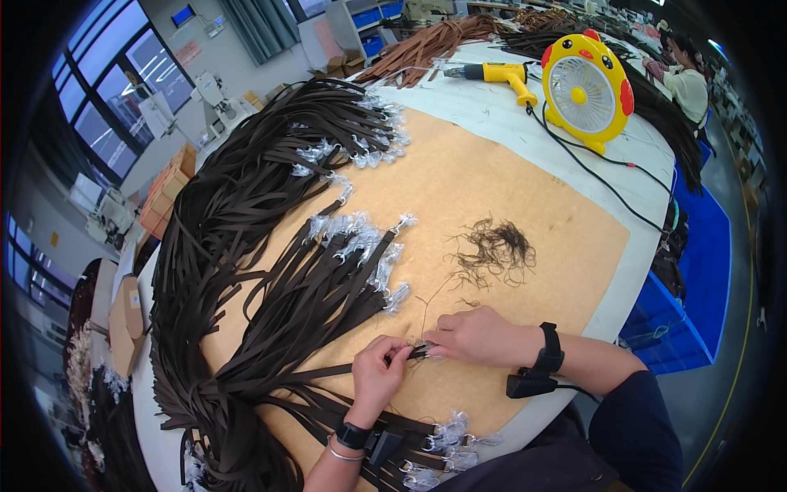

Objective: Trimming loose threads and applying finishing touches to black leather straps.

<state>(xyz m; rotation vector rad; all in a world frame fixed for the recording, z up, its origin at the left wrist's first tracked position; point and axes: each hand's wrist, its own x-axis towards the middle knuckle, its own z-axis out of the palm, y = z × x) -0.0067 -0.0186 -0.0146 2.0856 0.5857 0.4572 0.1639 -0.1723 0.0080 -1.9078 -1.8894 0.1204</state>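
Observation:
My left hand [379, 373] is closed on a dark brown strap [324, 373] near its end, with thumb and fingers pinched together. My right hand [471, 338] meets it there, fingers closed at the strap's end. A small shiny piece shows between the hands, but I cannot make out what the right fingers grip. Loose thread stands up beside the right fingertips. A bundle of straps [316, 299] with plastic-wrapped metal clasps [352, 234] lies left of the hands. More wrapped clasps [451, 435] lie near the table's front edge.
A tangle of dark thread clippings [496, 250] lies on the tan board [566, 213] beyond my hands. A large strap pile [221, 180] covers the left side. A yellow heat gun [500, 74] and yellow fan [586, 90] stand at the back, cables trailing right. Blue bins [672, 320] flank the table.

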